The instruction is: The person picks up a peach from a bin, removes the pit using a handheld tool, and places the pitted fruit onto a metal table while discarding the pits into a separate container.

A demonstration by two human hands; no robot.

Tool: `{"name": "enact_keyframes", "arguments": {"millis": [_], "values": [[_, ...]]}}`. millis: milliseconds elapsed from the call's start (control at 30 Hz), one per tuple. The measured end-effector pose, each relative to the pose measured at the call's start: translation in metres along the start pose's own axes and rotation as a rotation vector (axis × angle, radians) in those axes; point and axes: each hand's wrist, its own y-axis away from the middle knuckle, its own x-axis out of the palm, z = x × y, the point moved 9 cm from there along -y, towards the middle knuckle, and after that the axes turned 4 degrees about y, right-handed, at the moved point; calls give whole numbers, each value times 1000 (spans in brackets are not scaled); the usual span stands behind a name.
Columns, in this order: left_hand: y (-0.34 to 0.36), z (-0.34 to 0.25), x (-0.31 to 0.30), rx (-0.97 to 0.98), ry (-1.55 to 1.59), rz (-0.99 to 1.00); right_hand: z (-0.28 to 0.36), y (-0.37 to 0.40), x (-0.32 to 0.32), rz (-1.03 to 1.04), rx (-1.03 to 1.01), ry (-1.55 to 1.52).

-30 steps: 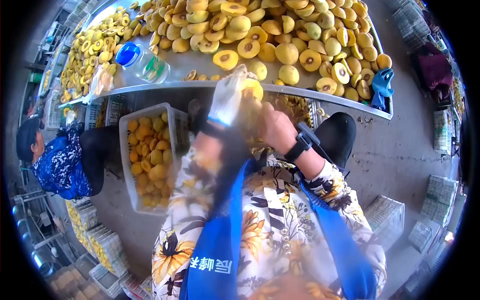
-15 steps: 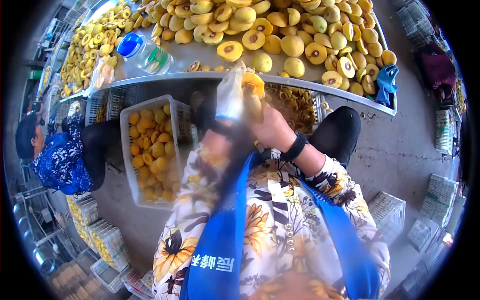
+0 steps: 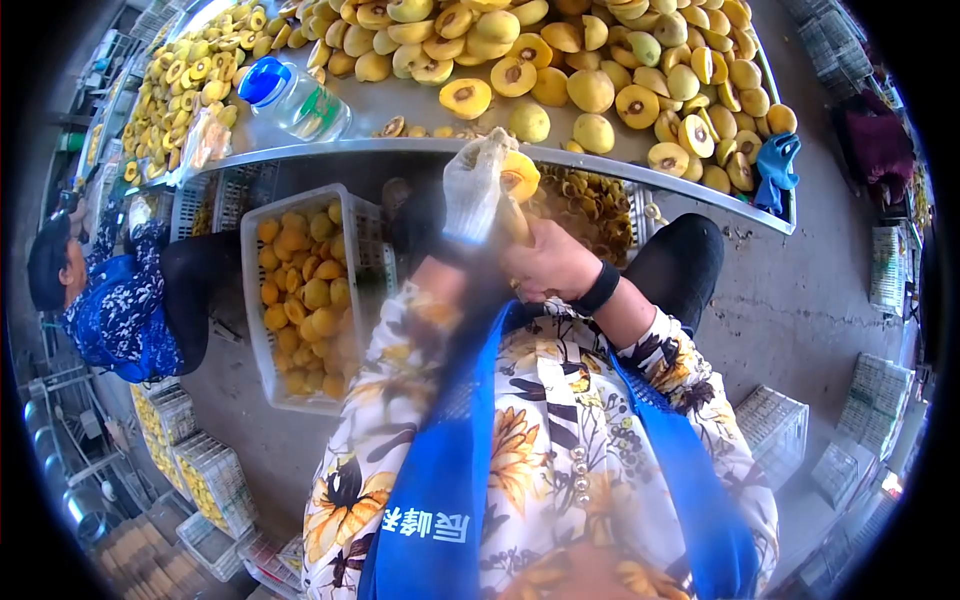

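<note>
My left hand (image 3: 474,192), in a whitish knitted glove, is closed on a yellow fruit half (image 3: 519,177) just above the table's near edge. Bare and wearing a black wristband, my right hand (image 3: 552,260) is closed round a tan, handle-like object (image 3: 516,222) that reaches up to the fruit; its tip is hidden. Halved yellow fruits (image 3: 465,98) with brown centres lie on the metal table (image 3: 400,147) beyond my hands.
A white crate (image 3: 262,350) of yellow fruit stands at left on the floor. A capped bottle (image 3: 300,100) and a blue glove (image 3: 776,168) lie on the table. Brown pieces (image 3: 590,205) fill a container below. A co-worker (image 3: 125,300) sits at far left.
The fruit half in my left hand has turned and shifted slightly right. My right hand has moved a little to the right and down. The co-worker's arms have moved.
</note>
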Motion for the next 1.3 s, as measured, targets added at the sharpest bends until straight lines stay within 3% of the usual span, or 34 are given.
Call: {"name": "enact_keyframes", "arguments": {"millis": [67,200,267,333,400,467,500,533,567,600,700,767,867,933,967,1067,1133,1200,1300], "values": [[7,-4,4,-90,40,-23,-2,-2,8,126,28,-168],[12,7,-14,-440,500,-83,-6,3,21,385,-64,-371],[-6,-16,-70,-223,594,181,-15,-2,-3,182,-96,-143],[16,-50,-147,-163,215,-201,-20,0,-35,-77,-110,95],[35,-93,-226,75,-812,-519,-13,7,-61,-313,-143,608],[46,-113,-227,-124,-1837,-454,-18,7,-74,-452,-99,874],[38,-114,-230,-36,-1711,-458,-25,4,-81,-499,-31,926],[28,-123,-210,123,-1557,-437,-22,3,-77,-484,-58,892],[13,-123,-187,164,-1496,-381,-20,2,-70,-464,-81,858],[-5,-123,-151,294,-1518,-286,-16,1,-64,-450,-109,826],[-60,-105,-52,426,-1639,-66,-11,5,-61,-498,-128,803],[-102,-75,-12,243,-1726,18,-5,13,-63,-547,-170,828],[-140,-20,14,136,-1682,260,2,29,-70,-639,-211,826],[-146,-29,20,119,-1655,215,5,38,-76,-690,-226,733],[-141,-38,20,233,-1518,188,12,42,-79,-744,-285,727],[-134,-30,3,270,-1402,165,33,38,-84,-861,-417,647],[-125,-35,2,302,-1428,73,37,19,-89,-803,-302,682],[-128,-10,-5,116,-1338,150,45,13,-82,-805,-329,720],[-113,-26,12,309,-1343,99,55,14,-76,-851,-348,772]]}}
